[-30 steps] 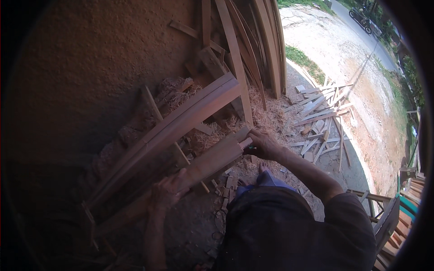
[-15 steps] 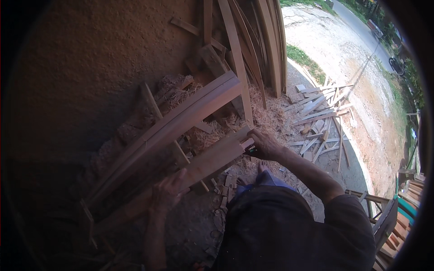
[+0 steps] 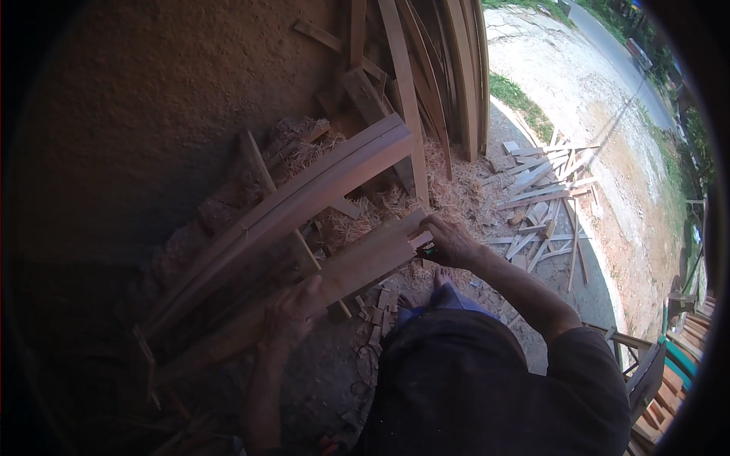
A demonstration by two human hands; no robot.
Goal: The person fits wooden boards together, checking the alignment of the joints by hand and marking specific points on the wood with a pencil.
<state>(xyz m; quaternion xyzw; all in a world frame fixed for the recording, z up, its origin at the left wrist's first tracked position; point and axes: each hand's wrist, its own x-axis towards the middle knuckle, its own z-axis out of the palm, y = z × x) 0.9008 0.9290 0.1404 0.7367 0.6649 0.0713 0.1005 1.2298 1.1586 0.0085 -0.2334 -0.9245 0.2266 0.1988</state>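
A long pale wooden board (image 3: pixel 357 262) runs slantwise from the dark lower left up to the middle, with a stepped or notched end by my right hand (image 3: pixel 450 242). That hand is closed around this end, its fingers bent over the edge. A small dark and green thing shows under its fingers, too little of it to name. Lower down the board, my left hand (image 3: pixel 293 310) grips it, thumb along the top face and the other fingers mostly hidden. Beyond lies a stack of thicker timber beams (image 3: pixel 319 186), roughly side by side with the board.
Narrow wooden supports (image 3: pixel 258 161) cross under the timbers. Curly shavings (image 3: pixel 449 186) and offcuts (image 3: pixel 378 315) litter the floor around my feet. Long planks (image 3: pixel 460 83) lean against the rough wall (image 3: pixel 175 91). A heap of sticks (image 3: pixel 544 190) lies at the right, near the sunlit ground.
The view has shifted slightly, so the surroundings sit a little further right. Both hands keep their hold on the board, with barely any visible movement.
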